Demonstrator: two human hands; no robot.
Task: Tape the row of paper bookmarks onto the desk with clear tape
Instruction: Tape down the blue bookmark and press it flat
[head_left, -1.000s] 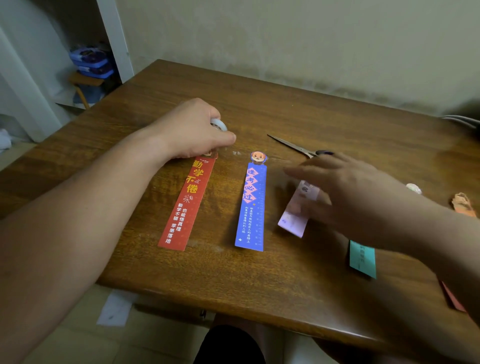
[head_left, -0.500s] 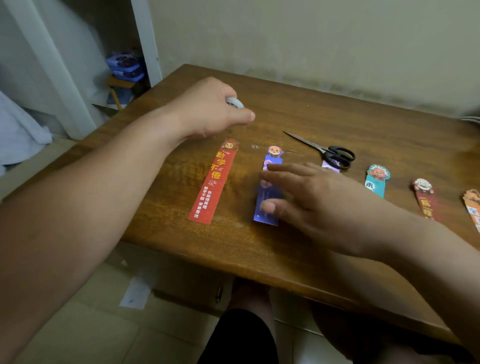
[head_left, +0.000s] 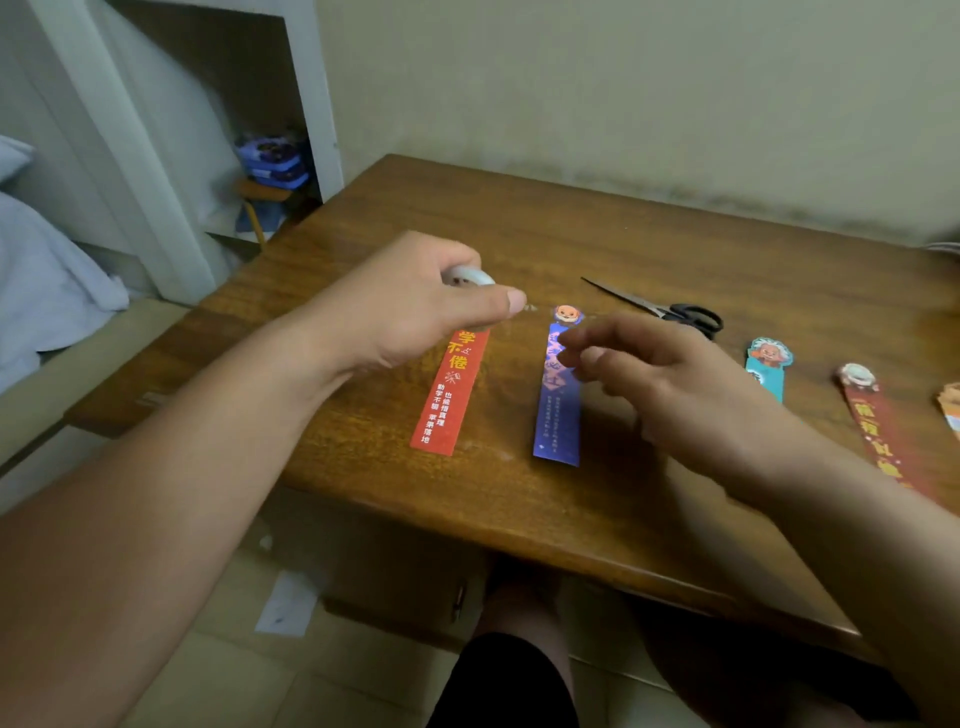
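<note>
My left hand (head_left: 415, 306) grips a white roll of clear tape (head_left: 470, 275) above the top of the red bookmark (head_left: 449, 395), and a short clear strip reaches right from its thumb. My right hand (head_left: 654, 374) hovers with loosely curled fingers over the upper part of the blue bookmark (head_left: 558, 415), holding nothing I can see. Further right on the wooden desk (head_left: 519, 234) lie a teal bookmark (head_left: 769, 366) and a dark red bookmark (head_left: 872, 426). My right arm hides their lower ends and whatever lies between blue and teal.
Black-handled scissors (head_left: 670, 310) lie behind the bookmarks, blades pointing left. Another bookmark's edge (head_left: 950, 410) shows at the far right. The desk's front edge runs just below the bookmarks. A wall stands behind the desk, a white door frame (head_left: 140, 156) and bedding (head_left: 47, 280) to the left.
My right hand lifted off the blue bookmark and curled its fingers, now hovering over its top. My left hand stayed with the tape roll by the red bookmark's top. The view shifted left.
</note>
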